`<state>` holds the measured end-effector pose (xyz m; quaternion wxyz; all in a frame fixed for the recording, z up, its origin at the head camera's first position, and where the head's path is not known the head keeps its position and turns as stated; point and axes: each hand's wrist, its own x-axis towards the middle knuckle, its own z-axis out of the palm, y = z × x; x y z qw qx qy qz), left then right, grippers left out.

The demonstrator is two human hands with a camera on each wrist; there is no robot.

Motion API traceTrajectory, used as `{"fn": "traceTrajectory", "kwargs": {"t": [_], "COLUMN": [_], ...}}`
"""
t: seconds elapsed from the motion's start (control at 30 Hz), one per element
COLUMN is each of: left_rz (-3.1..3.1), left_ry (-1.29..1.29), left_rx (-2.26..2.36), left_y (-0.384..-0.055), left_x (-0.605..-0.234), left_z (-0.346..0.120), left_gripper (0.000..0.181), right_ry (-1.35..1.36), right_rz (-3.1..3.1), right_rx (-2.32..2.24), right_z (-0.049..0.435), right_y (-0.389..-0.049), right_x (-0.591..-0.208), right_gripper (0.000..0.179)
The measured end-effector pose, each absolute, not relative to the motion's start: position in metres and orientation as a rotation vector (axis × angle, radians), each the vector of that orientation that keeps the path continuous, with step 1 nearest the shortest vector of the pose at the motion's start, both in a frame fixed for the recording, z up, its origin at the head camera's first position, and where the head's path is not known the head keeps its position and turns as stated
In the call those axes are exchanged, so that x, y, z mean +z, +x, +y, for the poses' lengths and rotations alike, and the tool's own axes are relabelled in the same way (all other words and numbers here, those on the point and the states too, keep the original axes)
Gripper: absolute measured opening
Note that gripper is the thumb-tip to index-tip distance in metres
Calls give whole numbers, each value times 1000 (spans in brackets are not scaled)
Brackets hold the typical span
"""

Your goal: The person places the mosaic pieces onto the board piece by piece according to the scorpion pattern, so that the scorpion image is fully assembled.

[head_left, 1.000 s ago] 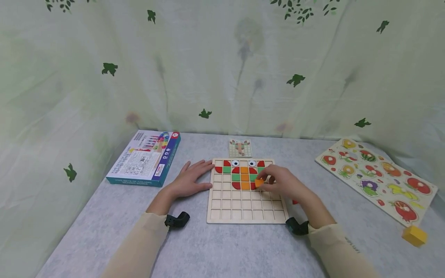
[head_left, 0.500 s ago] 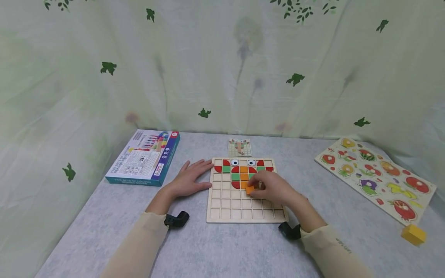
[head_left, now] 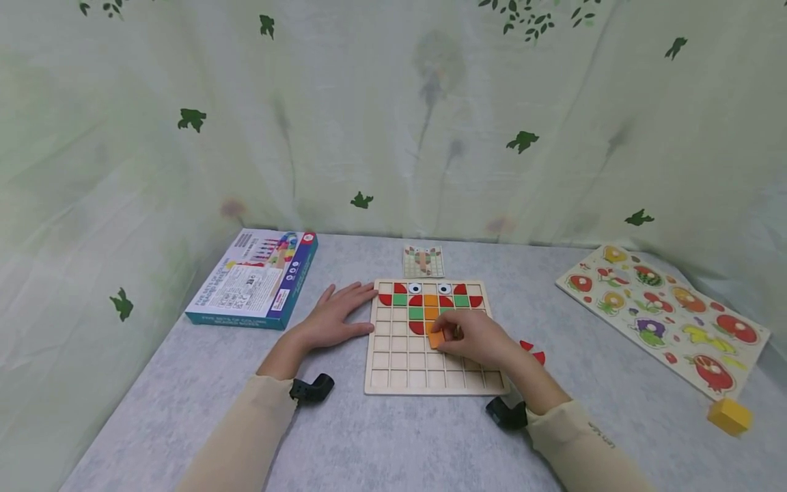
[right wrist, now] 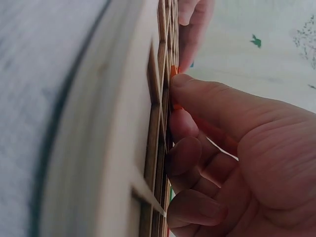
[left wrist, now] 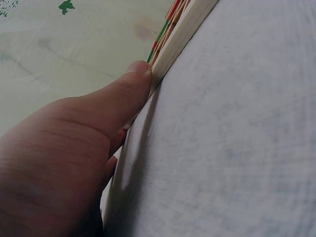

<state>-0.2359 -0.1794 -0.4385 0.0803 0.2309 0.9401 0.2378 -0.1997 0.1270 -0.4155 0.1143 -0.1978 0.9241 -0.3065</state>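
Note:
A wooden grid board [head_left: 406, 379] lies on the table, its upper cells filled with red, green and orange tiles and two eye tiles. My right hand [head_left: 476, 338] pinches an orange square tile [head_left: 436, 339] between thumb and fingers, over the cell below the orange column. In the right wrist view the thumb presses on that orange tile [right wrist: 174, 74] at the board's surface; whether it is fully seated I cannot tell. My left hand [head_left: 338, 318] lies flat with fingers spread, fingertips and thumb touching the board's left edge. The left wrist view shows the thumb [left wrist: 123, 89] against that edge.
A small pattern card [head_left: 423, 262] lies behind the board. Two red pieces [head_left: 539, 357] lie beside the right forearm. A boxed set [head_left: 252, 280] sits at the left, a fruit puzzle board [head_left: 670, 314] at the right, with a yellow block [head_left: 729, 417] near its front corner.
My right hand has moved left and slightly toward me with the orange tile, from the board's right half to below the orange column. The left hand stays put.

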Motion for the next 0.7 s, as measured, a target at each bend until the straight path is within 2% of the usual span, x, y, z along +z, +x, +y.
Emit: {"fn": "traceTrajectory", "kwargs": {"t": [0.7], "left_rz": [2810], "left_ry": [691], "left_rx": [709], "left_y": [-236], "left_x": [-438], "left_z": [-180], "left_gripper": [74], "right_ry": [-634], "right_rz": [2640], "right_rx": [-964], "right_z": [128], "right_y": [-199], "right_x": [-416], "right_gripper": [15]}}
